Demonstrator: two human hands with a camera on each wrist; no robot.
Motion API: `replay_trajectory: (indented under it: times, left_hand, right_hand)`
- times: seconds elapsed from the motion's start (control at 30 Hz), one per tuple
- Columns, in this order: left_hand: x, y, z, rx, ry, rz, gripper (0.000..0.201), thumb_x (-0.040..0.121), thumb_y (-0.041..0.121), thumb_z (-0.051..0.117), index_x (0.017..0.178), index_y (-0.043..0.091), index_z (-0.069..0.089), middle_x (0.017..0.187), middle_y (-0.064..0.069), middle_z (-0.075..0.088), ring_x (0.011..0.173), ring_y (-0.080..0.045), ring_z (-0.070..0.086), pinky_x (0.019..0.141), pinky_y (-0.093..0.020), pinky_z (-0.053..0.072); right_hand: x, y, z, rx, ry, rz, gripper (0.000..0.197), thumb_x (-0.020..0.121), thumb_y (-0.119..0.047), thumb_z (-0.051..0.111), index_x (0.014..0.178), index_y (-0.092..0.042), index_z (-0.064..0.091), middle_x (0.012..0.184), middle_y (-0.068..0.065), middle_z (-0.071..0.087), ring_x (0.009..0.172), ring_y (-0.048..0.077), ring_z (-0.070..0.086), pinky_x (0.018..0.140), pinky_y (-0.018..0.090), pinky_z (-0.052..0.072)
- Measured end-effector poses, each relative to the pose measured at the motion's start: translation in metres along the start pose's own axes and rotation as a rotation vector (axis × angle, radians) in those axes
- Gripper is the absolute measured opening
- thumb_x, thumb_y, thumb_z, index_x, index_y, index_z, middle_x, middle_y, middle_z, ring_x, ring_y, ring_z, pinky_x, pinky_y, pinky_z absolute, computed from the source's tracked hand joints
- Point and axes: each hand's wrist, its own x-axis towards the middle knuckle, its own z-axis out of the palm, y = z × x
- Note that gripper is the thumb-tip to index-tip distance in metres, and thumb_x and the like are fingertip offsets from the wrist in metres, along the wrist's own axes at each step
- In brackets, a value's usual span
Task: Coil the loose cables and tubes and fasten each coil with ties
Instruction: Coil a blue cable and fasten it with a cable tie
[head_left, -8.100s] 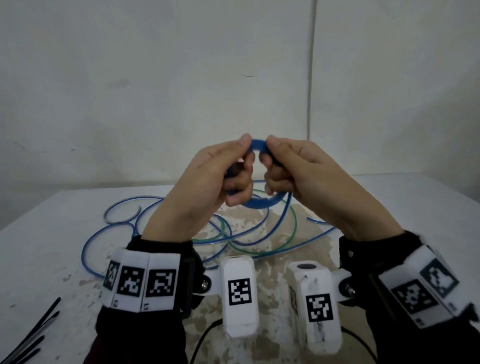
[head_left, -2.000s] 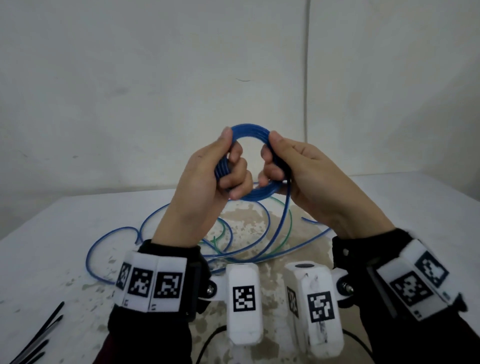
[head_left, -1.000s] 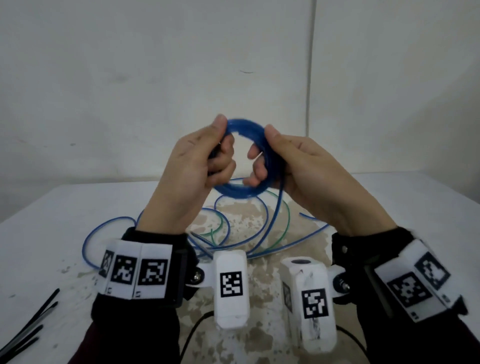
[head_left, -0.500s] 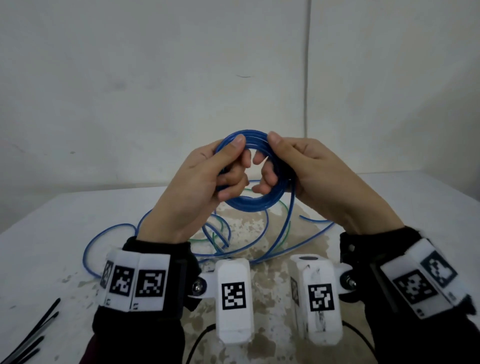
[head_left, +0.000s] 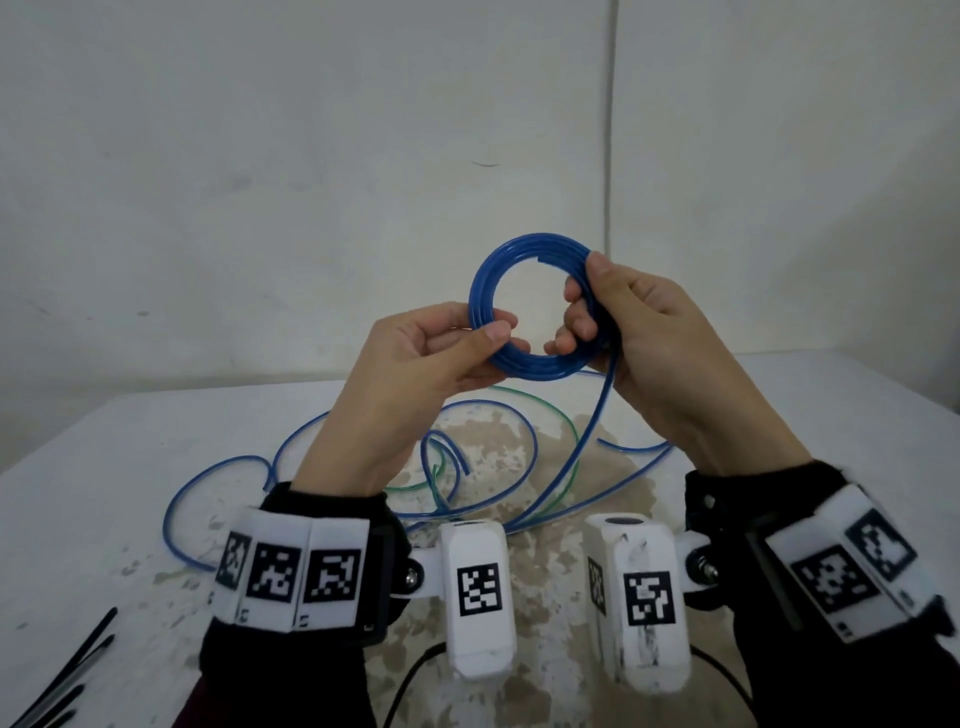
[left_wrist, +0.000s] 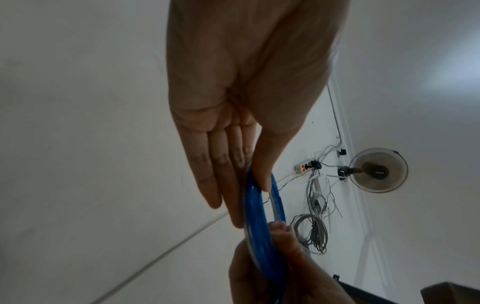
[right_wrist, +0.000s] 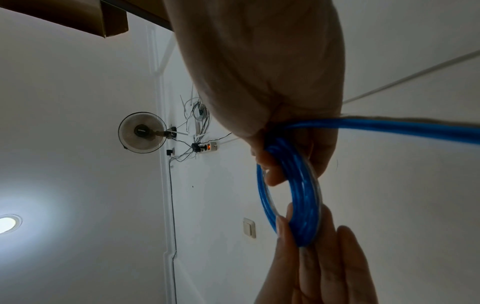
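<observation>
A blue tube coil of several turns is held up above the table, its opening facing me. My left hand pinches its lower left edge between thumb and fingers. My right hand grips the coil's right side with curled fingers. The loose blue tube runs down from the right hand to the table. In the left wrist view the blue coil sits edge-on between thumb and straight fingers. The right wrist view shows the blue coil wrapped by curled fingers.
More loose blue tube and a thin green tube lie in loops on the stained white table. Several black cable ties lie at the front left. A white wall stands close behind.
The hands have moved apart on the coil: my left hand slid down to its lower left edge, and the coil's ring now faces me openly. The loose tube on the table has shortened.
</observation>
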Motion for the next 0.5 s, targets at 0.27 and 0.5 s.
replay_trajectory:
  times: [0.27, 0.5]
  left_hand:
    - [0.0003, -0.0001, 0.0034, -0.060, -0.079, -0.055, 0.025, 0.079, 0.015, 0.064, 0.102, 0.007, 0.067, 0.092, -0.013, 0.074, 0.084, -0.021, 0.071, 0.081, -0.029, 0.056]
    - [0.0009, -0.0038, 0.0091, -0.112, -0.056, -0.022, 0.019, 0.078, 0.012, 0.064, 0.095, 0.005, 0.067, 0.084, -0.008, 0.075, 0.081, -0.019, 0.073, 0.077, -0.024, 0.056]
  right_hand:
    - [0.0008, -0.0023, -0.0010, 0.070, 0.056, -0.014, 0.033, 0.102, -0.027, 0.037, 0.079, -0.009, 0.052, 0.049, -0.007, 0.041, 0.047, 0.009, 0.047, 0.063, 0.024, 0.052]
    - [-0.0003, -0.0031, 0.0009, 0.084, 0.057, 0.025, 0.031, 0.101, -0.027, 0.038, 0.083, -0.011, 0.056, 0.058, -0.004, 0.063, 0.061, 0.009, 0.064, 0.071, 0.022, 0.055]
